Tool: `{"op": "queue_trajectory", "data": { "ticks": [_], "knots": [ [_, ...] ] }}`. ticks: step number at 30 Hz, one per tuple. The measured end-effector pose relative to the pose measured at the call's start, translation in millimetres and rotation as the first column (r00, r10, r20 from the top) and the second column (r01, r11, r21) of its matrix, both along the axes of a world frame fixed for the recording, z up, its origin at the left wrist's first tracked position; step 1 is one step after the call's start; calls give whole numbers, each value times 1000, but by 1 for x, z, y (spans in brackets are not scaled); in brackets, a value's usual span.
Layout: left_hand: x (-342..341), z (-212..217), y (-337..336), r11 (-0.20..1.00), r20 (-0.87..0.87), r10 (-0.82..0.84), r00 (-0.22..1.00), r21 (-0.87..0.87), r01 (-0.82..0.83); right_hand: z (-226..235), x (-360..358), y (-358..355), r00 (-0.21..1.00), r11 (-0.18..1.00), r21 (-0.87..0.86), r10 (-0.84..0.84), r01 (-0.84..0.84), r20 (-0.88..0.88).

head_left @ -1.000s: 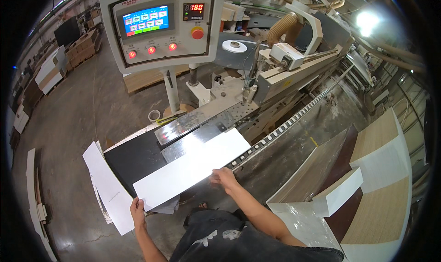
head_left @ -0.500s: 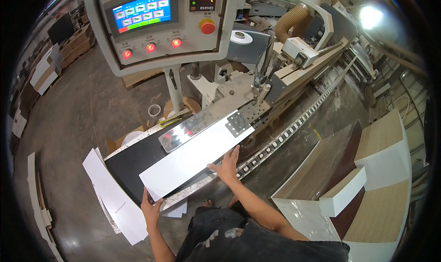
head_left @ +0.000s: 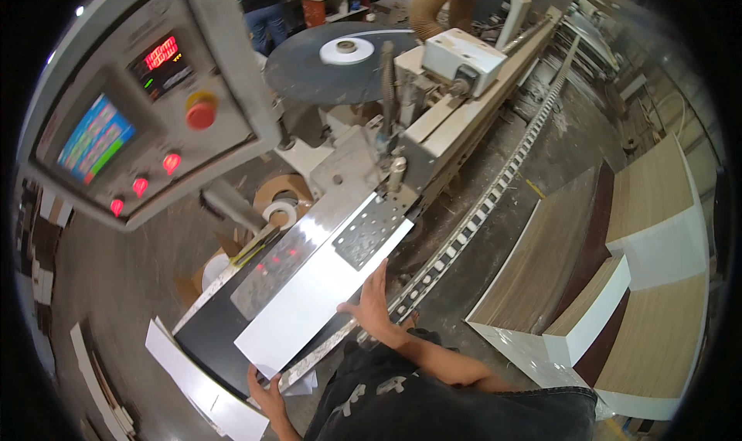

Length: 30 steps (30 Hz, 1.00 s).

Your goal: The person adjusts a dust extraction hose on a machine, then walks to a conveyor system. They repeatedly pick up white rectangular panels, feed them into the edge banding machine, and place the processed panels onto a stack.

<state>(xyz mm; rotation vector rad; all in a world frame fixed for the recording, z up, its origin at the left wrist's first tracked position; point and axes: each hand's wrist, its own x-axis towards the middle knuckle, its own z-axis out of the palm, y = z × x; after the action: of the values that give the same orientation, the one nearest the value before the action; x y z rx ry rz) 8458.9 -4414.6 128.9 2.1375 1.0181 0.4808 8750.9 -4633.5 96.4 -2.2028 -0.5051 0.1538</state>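
We look down on a long, narrow white board [head_left: 313,298] lying aslant on the bed of a workshop machine, its near end over a black surface [head_left: 205,348] and one long side running along a polished metal strip [head_left: 282,255]; towards its far end a dark dotted plate [head_left: 371,240] shows between strips of white, and we cannot tell how the two overlap. Our left hand [head_left: 268,398] is at the board's near end, thumb and fingers spread wide around the corner, though whether they press on it we cannot tell. Our right hand [head_left: 373,309] lies along the long edge closest to our body, fingers stretched forward, thumb set well apart, with no grip closed around anything. To the left, loose white sheets [head_left: 182,375] lie beside the black surface; beyond the board, a white roll [head_left: 346,51] sits on a dark disc [head_left: 290,74]. We judge the board stiff and fairly light for its length, its smooth face apt to slide under the palms, its corners easily chipped; we would steady it at the near end and midway along the near long edge, keeping fingertips clear of the metal strip
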Motion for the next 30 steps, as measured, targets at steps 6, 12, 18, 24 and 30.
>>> {"op": "queue_trajectory", "data": {
  "ticks": [6,12,18,24,30],
  "knots": [
    [40,-18,-20,975,-3,-130,992,182,128,6,57,-32,1000,1000,-10,-13,13,-7],
    [93,-28,-42,871,-157,-103,982,463,165,9,115,-64,1000,998,-67,-17,17,-3],
    [162,-46,-61,846,-68,-204,977,489,211,16,172,-116,959,982,10,-181,187,-220],
    [222,-40,-96,873,-165,-255,953,384,300,13,134,-192,903,895,133,-409,425,-133],
    [285,-53,-140,847,-68,-337,939,414,334,39,12,-237,733,746,84,-617,661,-286]
  ]
}}
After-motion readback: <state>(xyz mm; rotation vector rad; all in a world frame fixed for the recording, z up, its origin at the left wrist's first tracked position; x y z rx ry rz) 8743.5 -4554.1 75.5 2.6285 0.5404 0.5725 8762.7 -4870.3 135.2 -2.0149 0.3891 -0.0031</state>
